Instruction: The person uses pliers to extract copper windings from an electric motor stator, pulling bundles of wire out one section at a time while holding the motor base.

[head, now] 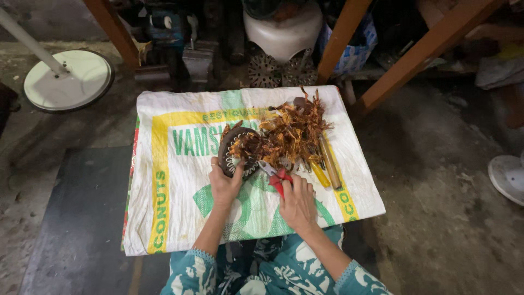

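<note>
My left hand [224,184] grips the near rim of a round dark motor stator [236,149] with copper windings, tilted on a white printed sack [180,180]. My right hand [297,205] is closed on the red handles of a cutter [279,178], whose jaws point up-left at the stator's windings. A tangled heap of cut copper wire [292,131] lies just beyond the stator, touching it.
Two yellow and wooden handled tools [325,166] lie to the right of the wire heap. A white round fan base [68,79] stands at far left, wooden frame legs [420,52] at the back, a white object [507,177] at the right edge.
</note>
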